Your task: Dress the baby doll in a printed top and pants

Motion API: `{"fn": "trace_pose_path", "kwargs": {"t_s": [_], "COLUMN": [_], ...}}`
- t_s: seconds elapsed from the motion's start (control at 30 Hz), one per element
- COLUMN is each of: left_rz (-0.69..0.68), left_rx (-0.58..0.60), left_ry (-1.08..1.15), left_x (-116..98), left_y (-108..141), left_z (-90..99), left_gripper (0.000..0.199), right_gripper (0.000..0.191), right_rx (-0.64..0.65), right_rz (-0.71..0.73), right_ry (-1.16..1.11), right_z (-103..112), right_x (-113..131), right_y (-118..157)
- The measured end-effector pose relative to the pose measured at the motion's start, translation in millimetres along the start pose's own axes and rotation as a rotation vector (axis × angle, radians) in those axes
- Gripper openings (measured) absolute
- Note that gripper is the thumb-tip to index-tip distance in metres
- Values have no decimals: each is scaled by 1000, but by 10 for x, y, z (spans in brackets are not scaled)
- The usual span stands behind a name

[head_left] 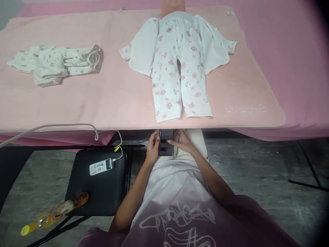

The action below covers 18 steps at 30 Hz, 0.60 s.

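Note:
In my lap, just below the table's near edge, a dark smartphone [166,145] is held upright with its screen facing me. My left hand [153,148] is wrapped round its left side. My right hand [183,141] is at its right side, with one digit reaching onto the screen. On the table ahead, white baby trousers [169,68] with pink animal prints lie flat, legs toward me. White sleeves of a baby top [144,48] spread out from under them on both sides. A skin-coloured part of a doll [173,5] shows at the top edge.
A pink blanket [115,99] covers the table; folded printed baby clothes [59,63] lie at its left. On a black stool [102,192] at left rest a power bank [102,166] with a white cable [51,126] and a yellow-capped bottle [53,214].

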<state>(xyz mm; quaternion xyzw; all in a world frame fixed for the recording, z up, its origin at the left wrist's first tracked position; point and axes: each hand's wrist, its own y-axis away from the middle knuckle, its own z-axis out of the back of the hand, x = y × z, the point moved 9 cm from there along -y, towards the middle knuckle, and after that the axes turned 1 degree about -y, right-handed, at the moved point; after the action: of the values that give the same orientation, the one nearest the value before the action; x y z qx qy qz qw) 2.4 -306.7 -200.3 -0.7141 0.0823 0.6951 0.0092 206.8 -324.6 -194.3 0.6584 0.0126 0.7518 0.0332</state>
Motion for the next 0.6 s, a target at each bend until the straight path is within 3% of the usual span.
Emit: {"fn": "trace_pose_path", "kwargs": {"t_s": [0.07,0.23,0.43,0.6], "left_rz": [-2,1,22,9], "left_rx": [2,11,4,14], "left_ry": [0,1,14,14], "left_x": [-14,-36,-37,-56], "left_y": [0,4,11,10], "left_z": [-8,-27,-15,-22], "left_gripper": [63,65,65,64], "right_gripper": [68,46,58,73], "right_rx": [-16,-208,-259,-260], "right_rz": [-14,-136,-29,-32], "right_ry": [17,-28,-69,18], "right_z": [12,118,-51,-151], "right_x": [-28,-93,194,162], "right_y": [-38,-226,-390,-480]}}
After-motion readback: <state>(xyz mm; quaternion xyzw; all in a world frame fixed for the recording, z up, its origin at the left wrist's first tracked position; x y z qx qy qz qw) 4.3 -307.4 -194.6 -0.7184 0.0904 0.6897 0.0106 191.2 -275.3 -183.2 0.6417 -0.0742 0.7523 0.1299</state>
